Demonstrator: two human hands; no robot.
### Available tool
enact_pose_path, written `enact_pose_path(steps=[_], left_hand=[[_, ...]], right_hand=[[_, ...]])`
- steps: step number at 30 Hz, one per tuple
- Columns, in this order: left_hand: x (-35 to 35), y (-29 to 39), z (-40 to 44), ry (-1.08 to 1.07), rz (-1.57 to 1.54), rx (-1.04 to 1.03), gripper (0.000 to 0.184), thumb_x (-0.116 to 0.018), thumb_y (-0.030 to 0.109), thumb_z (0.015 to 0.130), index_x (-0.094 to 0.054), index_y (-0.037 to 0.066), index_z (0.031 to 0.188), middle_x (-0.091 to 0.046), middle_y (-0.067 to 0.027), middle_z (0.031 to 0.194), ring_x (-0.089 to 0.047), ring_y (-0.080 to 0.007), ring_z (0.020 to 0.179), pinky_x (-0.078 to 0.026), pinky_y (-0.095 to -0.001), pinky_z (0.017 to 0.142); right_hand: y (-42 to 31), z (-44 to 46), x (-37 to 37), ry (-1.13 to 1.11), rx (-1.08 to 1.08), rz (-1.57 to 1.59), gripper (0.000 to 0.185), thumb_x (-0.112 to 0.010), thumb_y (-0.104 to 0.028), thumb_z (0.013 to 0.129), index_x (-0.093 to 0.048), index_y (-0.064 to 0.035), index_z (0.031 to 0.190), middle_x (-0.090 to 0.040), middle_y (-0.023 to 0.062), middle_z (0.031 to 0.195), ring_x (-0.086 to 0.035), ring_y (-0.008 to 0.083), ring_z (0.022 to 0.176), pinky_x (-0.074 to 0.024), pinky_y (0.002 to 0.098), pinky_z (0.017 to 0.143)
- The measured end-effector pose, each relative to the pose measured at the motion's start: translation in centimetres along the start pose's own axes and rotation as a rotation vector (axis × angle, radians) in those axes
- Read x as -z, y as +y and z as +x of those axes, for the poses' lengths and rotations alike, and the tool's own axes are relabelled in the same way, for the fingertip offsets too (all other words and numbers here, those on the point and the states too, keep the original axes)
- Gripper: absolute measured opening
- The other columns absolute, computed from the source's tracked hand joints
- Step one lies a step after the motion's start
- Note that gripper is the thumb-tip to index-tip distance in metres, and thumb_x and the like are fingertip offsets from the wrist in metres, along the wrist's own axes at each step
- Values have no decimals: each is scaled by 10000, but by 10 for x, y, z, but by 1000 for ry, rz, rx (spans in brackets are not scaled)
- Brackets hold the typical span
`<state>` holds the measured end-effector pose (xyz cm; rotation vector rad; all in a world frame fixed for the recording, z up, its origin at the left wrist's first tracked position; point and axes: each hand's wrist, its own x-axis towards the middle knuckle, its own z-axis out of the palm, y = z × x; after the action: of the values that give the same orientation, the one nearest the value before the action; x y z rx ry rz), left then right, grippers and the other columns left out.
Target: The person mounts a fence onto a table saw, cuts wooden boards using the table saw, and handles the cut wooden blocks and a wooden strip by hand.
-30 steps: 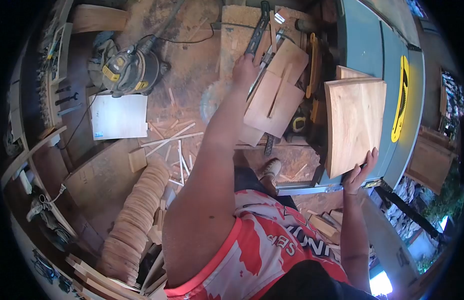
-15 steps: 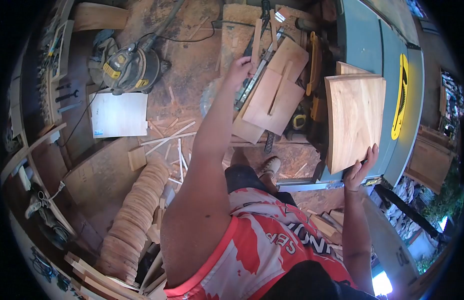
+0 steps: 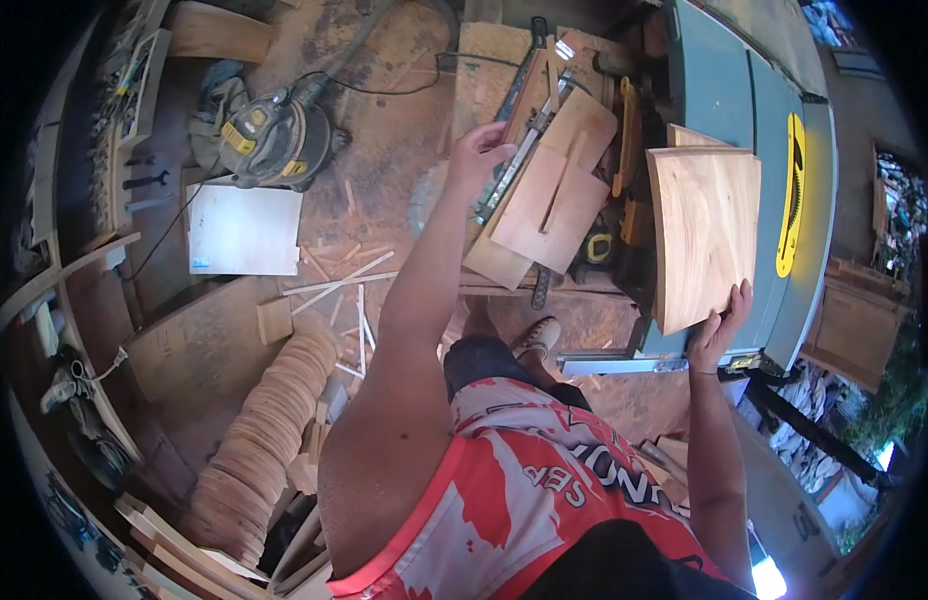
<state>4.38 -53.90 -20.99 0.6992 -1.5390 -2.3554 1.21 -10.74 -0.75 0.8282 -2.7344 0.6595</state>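
Note:
My left hand (image 3: 478, 156) is at the lower end of a thin brown wood strip (image 3: 530, 92), thumb and fingers apart. That strip lies beside a black-handled tool (image 3: 520, 78) and a metal bar (image 3: 519, 165). Thin wooden panels (image 3: 559, 205) overlap just to the right, with a narrow stick on top. My right hand (image 3: 717, 328) grips the lower right corner of a pale curved board (image 3: 706, 235). Another board piece (image 3: 692, 137) shows behind its top edge, on the blue-grey machine table (image 3: 729, 90).
A yellow slotted insert (image 3: 790, 195) runs along the machine table. To the left are a dusty vacuum (image 3: 279, 140), a white panel (image 3: 246, 230), and scattered thin sticks (image 3: 362, 310). A long row of round-edged wood pieces (image 3: 269, 435) lies at lower left. A power cord crosses the top.
My left hand has gone from the black-handled tool to the wood strip, then let go of the strip, which now lies beside the metal bar. My right hand stays on the board.

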Motion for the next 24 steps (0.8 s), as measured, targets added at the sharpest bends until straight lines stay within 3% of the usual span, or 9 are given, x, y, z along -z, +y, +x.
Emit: enact_pose_path(steps=[2, 5, 9, 11, 20, 24], left_hand=[[3, 4, -4, 24, -35, -59, 478, -760, -8, 765, -606, -25, 1217, -682, -94, 1026, -636, -144, 899, -514, -273, 799], [6, 12, -11, 43, 109, -103, 457, -765, -13, 754, -618, -12, 1187, -681, -94, 1001, -637, -147, 883, -512, -274, 795], [4, 20, -22, 90, 47, -110, 425, -780, -12, 738, -628, -1, 1135, -674, -77, 981, -625, -134, 880, -503, -270, 795], [2, 24, -26, 192, 150, -212, 395, -795, -1, 724, -632, 15, 1084, -662, -56, 957, -608, -130, 883, -495, -277, 800], [1, 46, -33, 262, 479, -449, 335, -802, 34, 725, -627, 45, 1010, -655, -42, 922, -598, -140, 848, -480, -290, 793], [-5, 49, -33, 284, 468, -446, 314, -800, 20, 709, -634, 55, 974, -649, -56, 902, -600, -169, 841, -482, -302, 777]], right_hand=[[1, 0, 1, 2, 11, -10, 564, -363, -393, 1021, -355, 11, 1415, -300, 238, 1503, -268, 388, 1416, -217, 472, 1156], [-1, 1, 0, 6, 20, -20, 563, -376, -389, 1018, -363, 20, 1405, -313, 242, 1497, -279, 395, 1408, -215, 483, 1156], [0, 1, 1, 11, 24, -22, 558, -392, -381, 1013, -375, 28, 1392, -327, 247, 1488, -290, 402, 1399, -216, 492, 1155], [0, 1, 0, 16, 24, -18, 557, -392, -381, 1012, -380, 29, 1389, -330, 246, 1487, -292, 402, 1398, -216, 492, 1155], [-2, 1, -1, 36, 18, -19, 560, -393, -387, 1012, -394, 38, 1376, -354, 243, 1476, -298, 405, 1395, -227, 492, 1150], [-2, 1, -1, 45, 19, -13, 556, -389, -386, 1013, -401, 38, 1373, -359, 245, 1474, -299, 406, 1394, -228, 493, 1149]])
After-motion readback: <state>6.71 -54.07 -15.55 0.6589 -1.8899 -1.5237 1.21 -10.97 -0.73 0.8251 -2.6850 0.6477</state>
